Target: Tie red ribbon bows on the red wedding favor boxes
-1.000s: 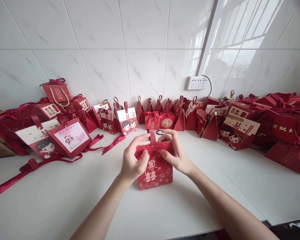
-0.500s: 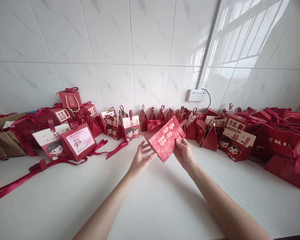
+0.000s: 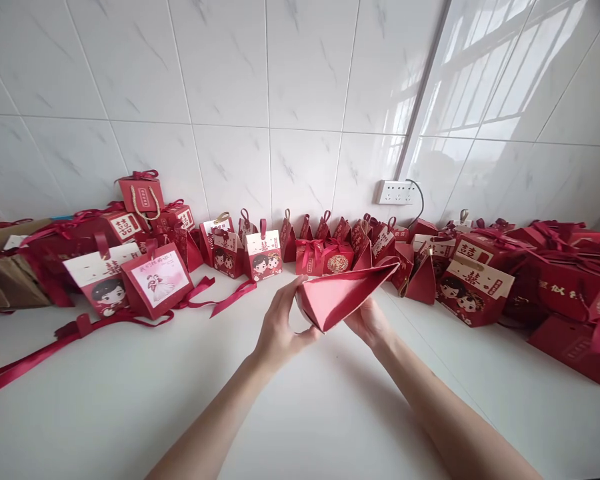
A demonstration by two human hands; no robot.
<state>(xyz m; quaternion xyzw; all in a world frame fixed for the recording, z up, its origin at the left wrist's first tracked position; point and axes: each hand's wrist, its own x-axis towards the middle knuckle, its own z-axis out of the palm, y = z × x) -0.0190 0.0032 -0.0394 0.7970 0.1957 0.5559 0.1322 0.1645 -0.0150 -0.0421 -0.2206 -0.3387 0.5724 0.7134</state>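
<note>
A red paper box (image 3: 337, 293) is held up over the white counter, its pinkish hollow inside facing me. My left hand (image 3: 280, 323) grips its left corner, with the fingers behind the edge and the thumb at the lower tip. My right hand (image 3: 370, 323) is at the box's underside on the right; its fingertips are hidden behind the box. Just behind stand a small red box with a ribbon bow (image 3: 310, 257) and a red box with a round gold emblem (image 3: 339, 259).
Rows of red gift boxes line the wall. A pink-picture box (image 3: 157, 281) and loose ribbon (image 3: 30, 360) lie left. A couple-print box (image 3: 473, 290) and piled red boxes (image 3: 575, 283) are right. A power strip (image 3: 396, 193) is on the wall.
The held box has turned from its printed face to its open, hollow side. My left hand has closed on its left corner, and my right hand has shifted beneath it.
</note>
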